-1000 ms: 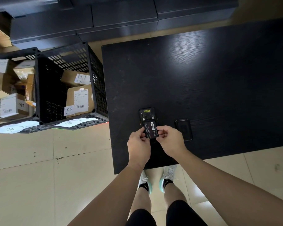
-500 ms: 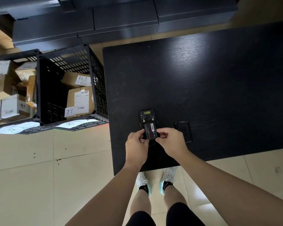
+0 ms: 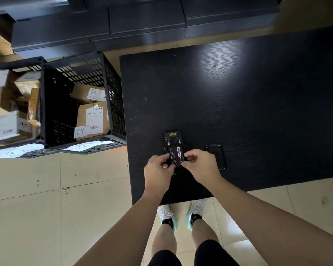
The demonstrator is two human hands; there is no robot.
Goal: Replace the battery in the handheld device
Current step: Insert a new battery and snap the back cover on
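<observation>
A black handheld device [image 3: 172, 139] lies face down near the front left of the black table [image 3: 238, 104], its back open. A black battery [image 3: 176, 156] with a white barcode label sits in the open back. My left hand [image 3: 158, 171] pinches the battery's left edge and my right hand [image 3: 199, 166] pinches its right edge. The device's lower end is hidden under my fingers. A black cover [image 3: 216, 155] lies flat on the table just right of my right hand.
Two black slotted crates [image 3: 112, 96] with cardboard parcels stand on the floor left of the table, touching its left edge. Dark cabinets [image 3: 142, 25] run along the back. My feet [image 3: 181, 215] stand at the table's front edge on beige tiles.
Both hands have stayed on the battery over the device. The battery sits slightly lower and flatter in the device's back than a second ago.
</observation>
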